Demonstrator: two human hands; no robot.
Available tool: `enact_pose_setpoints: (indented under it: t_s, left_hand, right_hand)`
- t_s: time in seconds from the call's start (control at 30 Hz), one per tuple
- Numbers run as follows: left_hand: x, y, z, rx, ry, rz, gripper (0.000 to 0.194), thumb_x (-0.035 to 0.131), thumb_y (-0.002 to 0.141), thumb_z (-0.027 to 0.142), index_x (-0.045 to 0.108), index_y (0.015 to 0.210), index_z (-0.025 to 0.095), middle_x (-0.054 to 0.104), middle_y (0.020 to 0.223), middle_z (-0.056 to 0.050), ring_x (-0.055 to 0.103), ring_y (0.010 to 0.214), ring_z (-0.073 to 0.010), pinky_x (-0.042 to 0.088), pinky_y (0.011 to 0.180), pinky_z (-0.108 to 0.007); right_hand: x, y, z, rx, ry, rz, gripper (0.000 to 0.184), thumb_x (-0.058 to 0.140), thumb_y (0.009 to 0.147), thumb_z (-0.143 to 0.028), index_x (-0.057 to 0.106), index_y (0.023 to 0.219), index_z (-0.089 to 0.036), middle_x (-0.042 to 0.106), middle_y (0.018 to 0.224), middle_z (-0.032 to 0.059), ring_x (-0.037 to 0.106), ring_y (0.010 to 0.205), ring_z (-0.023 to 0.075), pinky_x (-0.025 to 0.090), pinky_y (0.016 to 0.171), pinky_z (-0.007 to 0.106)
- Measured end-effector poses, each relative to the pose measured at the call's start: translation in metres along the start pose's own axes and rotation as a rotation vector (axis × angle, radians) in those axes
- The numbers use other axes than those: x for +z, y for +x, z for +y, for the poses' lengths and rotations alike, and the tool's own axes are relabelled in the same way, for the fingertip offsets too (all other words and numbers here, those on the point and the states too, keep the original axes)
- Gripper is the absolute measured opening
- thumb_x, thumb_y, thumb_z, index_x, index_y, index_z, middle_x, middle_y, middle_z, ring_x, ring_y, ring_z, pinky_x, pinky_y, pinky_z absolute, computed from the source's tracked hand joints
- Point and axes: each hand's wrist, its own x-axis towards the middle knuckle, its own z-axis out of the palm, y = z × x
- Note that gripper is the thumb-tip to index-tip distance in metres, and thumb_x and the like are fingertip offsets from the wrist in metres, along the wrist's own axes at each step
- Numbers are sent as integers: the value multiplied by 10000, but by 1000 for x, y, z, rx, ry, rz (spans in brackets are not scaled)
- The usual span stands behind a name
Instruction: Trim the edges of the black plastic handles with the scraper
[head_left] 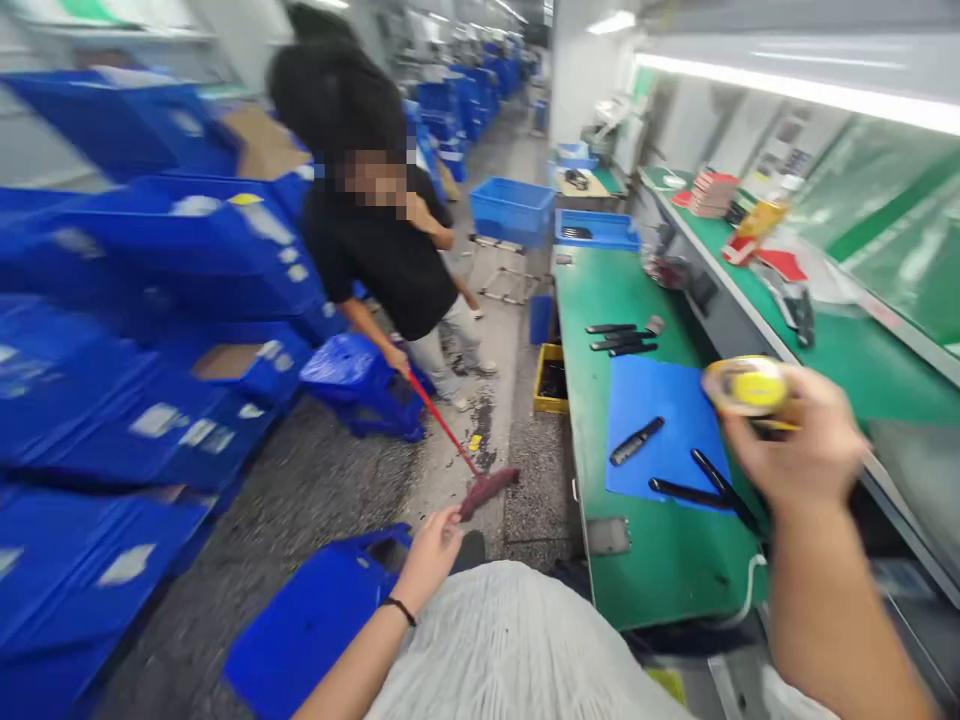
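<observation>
My right hand (810, 440) is closed around what looks like a roll of tape (750, 388), blurred, with a pale brown rim and a yellow middle. It is raised over the right side of the green workbench (660, 580). Below and left of it lies a blue sheet (637, 390), bearing a dark handle-shaped piece (637, 441) and a V-shaped pair of long black pieces (709, 492). My left hand (433, 548), a black band on its wrist, hangs beside my lap, its fingers loosely bent and apart, with no object visible in it.
A person in a black top (397, 260) stands ahead on the left, gripping a red-handled broom (450, 430) in the aisle. Stacked blue bins (187, 250) line the left. A blue stool (322, 620) stands near my left arm. Several black pieces (622, 340) lie farther along the bench.
</observation>
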Motion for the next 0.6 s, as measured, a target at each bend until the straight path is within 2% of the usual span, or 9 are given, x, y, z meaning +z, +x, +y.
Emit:
enact_pose_setpoints:
  t_s: [0.03, 0.07, 0.17, 0.23, 0.3, 0.4, 0.5, 0.53, 0.6]
  left_hand:
    - [5, 8, 22, 147, 37, -77, 478, 600, 871, 285, 619, 1326, 139, 639, 1288, -132, 649, 1141, -247, 482, 1100, -420]
    - [9, 13, 44, 332, 89, -132, 520, 611, 905, 335, 579, 1389, 148, 610, 1347, -143, 620, 1212, -258, 479, 1106, -433]
    - [9, 22, 101, 732, 148, -296, 874, 737, 891, 462, 323, 1610, 187, 475, 1549, -183, 509, 1405, -306, 459, 1140, -481]
    - [5, 29, 121, 819, 112, -463, 961, 769, 874, 490, 256, 1634, 202, 463, 1568, -193, 520, 1410, -311, 474, 1136, -475]
    - [0, 40, 123, 801, 62, -605, 850, 740, 899, 498, 331, 1581, 198, 539, 1492, -182, 598, 1323, -290, 522, 1081, -437]
    - [-5, 60, 106, 717, 62, -719, 711, 735, 893, 498, 449, 1462, 182, 608, 1394, -163, 645, 1240, -276, 541, 1046, -417]
    - [-6, 82, 84, 613, 97, -763, 691, 749, 859, 446, 467, 1425, 167, 600, 1407, -168, 627, 1271, -284, 507, 1097, -437]
    - [-6, 88, 78, 573, 97, -773, 700, 746, 849, 427, 458, 1430, 164, 595, 1413, -169, 620, 1281, -285, 496, 1109, -441]
    - [-8, 98, 67, 498, 83, -787, 736, 744, 828, 403, 431, 1447, 158, 586, 1424, -170, 609, 1292, -284, 483, 1120, -441]
  right_hand:
    - [2, -24, -38, -10, 156, -73, 577, 777, 898, -488, 605, 1331, -147, 636, 1270, 77, 645, 1102, 109, 488, 815, 198]
    - [7, -48, -75, -15, 336, -155, 504, 740, 931, -478, 613, 1298, -157, 653, 1222, 56, 652, 1053, 86, 493, 787, 176]
    - [33, -117, -171, 157, 823, -452, 603, 783, 885, -524, 590, 1328, -162, 654, 1245, 42, 652, 1108, 102, 511, 941, 189]
    - [47, -151, -219, 431, 989, -532, 721, 860, 792, -513, 583, 1366, -176, 641, 1276, 37, 638, 1153, 118, 499, 1000, 205]
    - [53, -171, -253, 688, 1026, -579, 724, 883, 753, -443, 596, 1368, -191, 655, 1228, 20, 647, 1079, 103, 500, 945, 193]
    - [50, -182, -268, 899, 938, -688, 638, 899, 714, -380, 683, 1291, -214, 681, 1147, 3, 658, 1014, 100, 500, 926, 187]
    - [31, -189, -247, 1094, 706, -682, 306, 712, 909, -392, 746, 1114, -168, 698, 983, 24, 669, 905, 97, 511, 868, 188]
    - [22, -193, -237, 1165, 602, -646, 332, 585, 994, -423, 738, 1046, -133, 687, 911, 44, 656, 841, 98, 503, 811, 190]
    - [2, -205, -216, 1267, 372, -597, 520, 403, 1074, -513, 710, 1040, -94, 664, 859, 77, 610, 771, 107, 463, 740, 200]
